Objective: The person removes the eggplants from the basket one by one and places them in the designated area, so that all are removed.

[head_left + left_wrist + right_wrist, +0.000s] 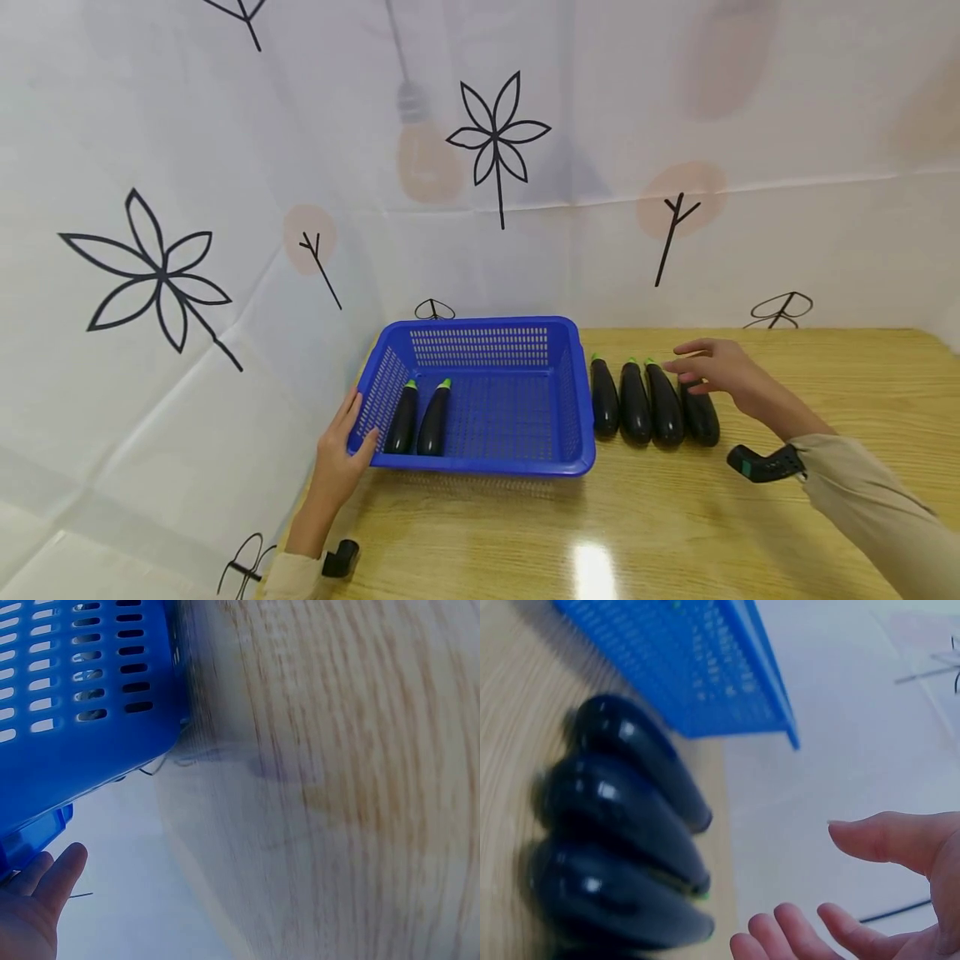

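A blue plastic basket [480, 463] stands on the table with two eggplants, a left one [403, 419] and a right one [434, 419], lying in its left part. My left hand [339, 457] rests at the basket's left rim near the front corner, fingers fairly straight. In the left wrist view, fingers [64, 874] show beside the blue rim. To the right of the basket several dark eggplants [635, 404] lie side by side, green ends away from me. Over the rightmost eggplant [701, 417] hovers my right hand [716, 368], thumb and fingers apart, holding nothing; it partly hides that eggplant.
The wooden table [825, 375] stretches to the right and in front of the basket. Behind and to the left hangs a white cloth [360, 150] printed with plants and bulbs. The basket's right wall stands close beside the leftmost loose eggplant [604, 400].
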Motion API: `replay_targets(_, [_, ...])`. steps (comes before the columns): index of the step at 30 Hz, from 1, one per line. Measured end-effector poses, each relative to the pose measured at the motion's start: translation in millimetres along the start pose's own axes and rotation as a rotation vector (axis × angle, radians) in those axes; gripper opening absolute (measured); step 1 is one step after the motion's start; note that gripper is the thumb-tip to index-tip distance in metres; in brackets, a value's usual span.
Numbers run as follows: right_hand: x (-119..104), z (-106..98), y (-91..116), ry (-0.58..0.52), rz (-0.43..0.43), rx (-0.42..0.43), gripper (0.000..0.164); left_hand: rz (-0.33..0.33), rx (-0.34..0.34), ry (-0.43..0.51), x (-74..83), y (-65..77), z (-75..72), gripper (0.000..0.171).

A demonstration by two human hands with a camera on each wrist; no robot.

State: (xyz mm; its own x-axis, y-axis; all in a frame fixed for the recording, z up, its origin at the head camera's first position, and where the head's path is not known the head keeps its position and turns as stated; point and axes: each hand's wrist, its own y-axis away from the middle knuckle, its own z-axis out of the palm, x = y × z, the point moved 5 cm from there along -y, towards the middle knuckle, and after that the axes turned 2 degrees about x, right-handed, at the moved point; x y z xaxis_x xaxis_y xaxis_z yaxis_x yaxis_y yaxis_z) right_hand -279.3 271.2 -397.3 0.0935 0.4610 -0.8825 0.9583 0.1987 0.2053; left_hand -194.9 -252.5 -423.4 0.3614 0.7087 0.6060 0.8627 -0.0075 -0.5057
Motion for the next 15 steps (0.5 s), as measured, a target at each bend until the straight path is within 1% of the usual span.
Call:
replay_targets(9, [-31,21,3,-0.055,-0.088,-0.036,0.064,0.009,0.0,0.002,-2.0,-1.0,1.4,0.064])
replay_targets(15, [-46,35,3,-0.054,-0.101,-0.052,0.065,0.01,0.005,0.003,-1.5,-0.8,0.7,0.064])
